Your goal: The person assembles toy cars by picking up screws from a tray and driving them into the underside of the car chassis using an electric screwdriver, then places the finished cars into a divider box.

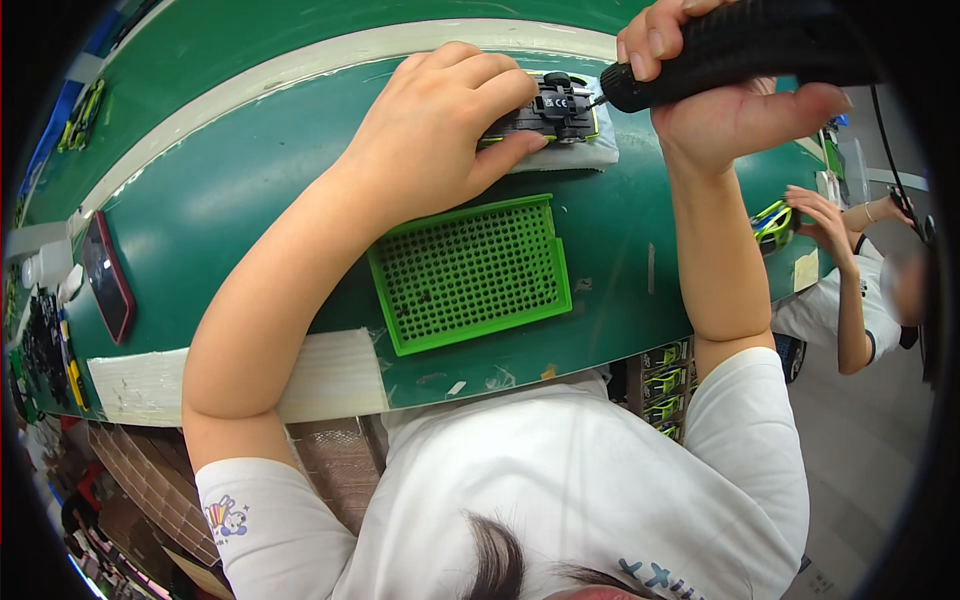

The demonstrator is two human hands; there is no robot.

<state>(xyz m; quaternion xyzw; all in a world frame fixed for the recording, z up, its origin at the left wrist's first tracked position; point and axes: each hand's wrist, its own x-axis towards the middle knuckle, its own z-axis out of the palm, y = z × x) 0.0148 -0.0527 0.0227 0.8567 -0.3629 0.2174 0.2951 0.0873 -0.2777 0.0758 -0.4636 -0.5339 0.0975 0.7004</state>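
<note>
Hands are both engaged: the left hand [455,125] grasps a toy car [562,104] and steadies it, and the right hand [700,105] grips a black electric screwdriver [760,55], its thumb extended away from the housing. The toy car lies underside up, between the hands, on a pale pad [598,155]. The driver bit [597,101] points at the end of the chassis nearest the right hand; contact with a screw cannot be confirmed.

Progress: the chassis and the visible wheels are in place on the toy car. Fastening at the underside appears to be in hand and is judged incomplete while the bit is at the chassis. The number of screws seated or remaining cannot be read.

Containers: a green perforated tray [490,333] sits nearer the body than the hands, between the two forearms. Most of its holes look vacant; a few dark pieces, possibly screws, lie toward its left side. Right of the tray, below the edge of the table [620,290], yellow-green and black toy parts [662,382] are ranked in rows; what holds them is unclear.

Farther out, beyond the right forearm, a co-worker's hand [822,222] holds a yellow-green toy vehicle [774,226]. Beyond the left forearm lies a red-edged phone [108,278].
</note>
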